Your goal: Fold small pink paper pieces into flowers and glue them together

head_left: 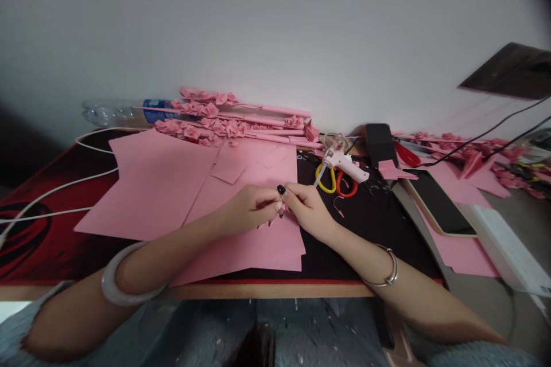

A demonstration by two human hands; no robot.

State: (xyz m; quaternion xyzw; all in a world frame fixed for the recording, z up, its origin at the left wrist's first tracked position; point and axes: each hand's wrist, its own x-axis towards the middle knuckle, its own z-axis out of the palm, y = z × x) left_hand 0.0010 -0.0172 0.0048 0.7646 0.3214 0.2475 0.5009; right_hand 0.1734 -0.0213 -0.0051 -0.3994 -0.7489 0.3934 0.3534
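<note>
My left hand [252, 208] and my right hand [306, 210] meet over the pink paper sheets [172, 183] at the table's middle. Both pinch a small pink paper piece [280, 210] between their fingertips; most of it is hidden by the fingers. A pale bangle circles my left wrist and a thin silver bracelet my right. Just behind my right hand lie a pink glue gun [343, 163] and scissors with yellow and orange handles [336, 182].
Pink paper flower stems [232, 120] and a plastic bottle [116, 112] lie along the wall. A phone [439, 202], a black box [380, 143], cables and more pink scraps [482, 155] sit at the right. White cords [51, 192] cross the left of the dark mat.
</note>
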